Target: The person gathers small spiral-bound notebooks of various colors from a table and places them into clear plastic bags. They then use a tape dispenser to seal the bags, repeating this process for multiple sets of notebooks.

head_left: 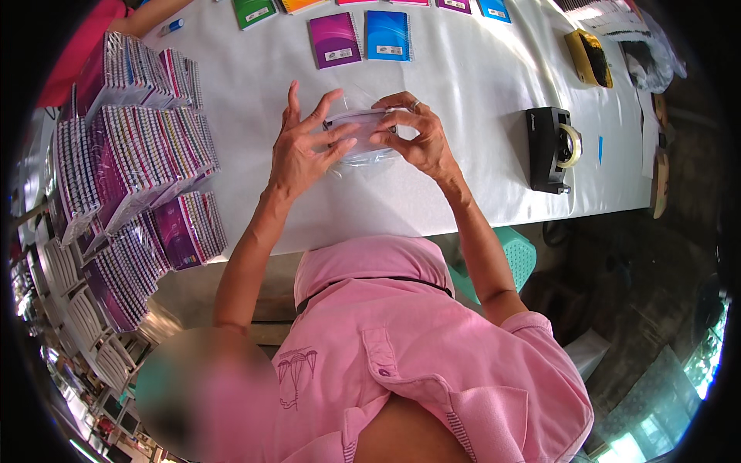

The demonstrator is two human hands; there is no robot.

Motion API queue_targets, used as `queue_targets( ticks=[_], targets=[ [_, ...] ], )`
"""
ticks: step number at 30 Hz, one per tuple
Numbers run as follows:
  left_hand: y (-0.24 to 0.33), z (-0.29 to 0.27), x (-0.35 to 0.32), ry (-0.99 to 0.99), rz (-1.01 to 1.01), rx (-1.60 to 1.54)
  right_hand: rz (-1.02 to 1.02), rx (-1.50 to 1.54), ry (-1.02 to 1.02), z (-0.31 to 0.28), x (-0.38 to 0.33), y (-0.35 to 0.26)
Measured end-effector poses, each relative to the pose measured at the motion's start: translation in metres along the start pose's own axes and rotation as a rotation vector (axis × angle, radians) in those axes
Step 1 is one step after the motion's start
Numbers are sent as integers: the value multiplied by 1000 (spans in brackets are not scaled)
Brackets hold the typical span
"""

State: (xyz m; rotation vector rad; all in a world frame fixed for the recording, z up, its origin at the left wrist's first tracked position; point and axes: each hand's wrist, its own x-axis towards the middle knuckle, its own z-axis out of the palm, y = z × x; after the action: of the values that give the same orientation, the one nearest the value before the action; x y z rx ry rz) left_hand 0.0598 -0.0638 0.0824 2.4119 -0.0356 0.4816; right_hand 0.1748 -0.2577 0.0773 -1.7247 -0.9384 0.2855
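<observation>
Both of my hands meet over the white table (478, 85), holding a small pack of notebooks in a clear plastic bag (361, 140). My left hand (307, 150) grips the pack's left end with the fingers spread upward along it. My right hand (417, 137), with a ring on one finger, pinches the right end and top edge. The pack is held just above the tabletop, and loose plastic hangs under it. Its cover is mostly hidden by my fingers.
Stacks of wrapped spiral notebooks (139, 162) fill the table's left side. Single purple (334, 38) and blue (387, 35) notebooks lie at the far edge. A black tape dispenser (552, 148) stands to the right. Another person's red sleeve (81, 42) shows at far left.
</observation>
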Motion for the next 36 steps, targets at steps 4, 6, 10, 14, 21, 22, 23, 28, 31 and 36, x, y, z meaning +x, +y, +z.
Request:
queue_targets(
  ticks=[4, 6, 10, 14, 21, 22, 23, 28, 31, 36],
  targets=[
    [-2, 3, 9, 85, -106, -292, 103, 137, -8, -4, 14, -5],
    [14, -1, 19, 99, -272, -452, 199, 197, -25, -7, 20, -9],
    [-9, -11, 30, -372, -599, -951, 463, 320, -151, -11, 26, -9],
    [-23, -15, 45, -616, -375, -876, 476, 466, -120, -6, 24, -6],
    [15, -39, 31, -550, 118, 236, 225, 311, -80, 1, 18, -16],
    [24, -41, 28, -509, 227, 344, 203, 288, -78, 0, 16, -16],
    [30, -40, 22, -482, 222, 394, 175, 269, -84, 0, 16, -16],
    [39, -32, 3, -364, 201, 531, 24, -89, 86, -69, -17, -28],
    [46, -30, 1, -382, 187, 574, 450, -185, 617, -206, -110, 18],
    [52, -26, 2, -464, 177, 692, 1020, -321, 541, -339, -239, 75]
  ],
)
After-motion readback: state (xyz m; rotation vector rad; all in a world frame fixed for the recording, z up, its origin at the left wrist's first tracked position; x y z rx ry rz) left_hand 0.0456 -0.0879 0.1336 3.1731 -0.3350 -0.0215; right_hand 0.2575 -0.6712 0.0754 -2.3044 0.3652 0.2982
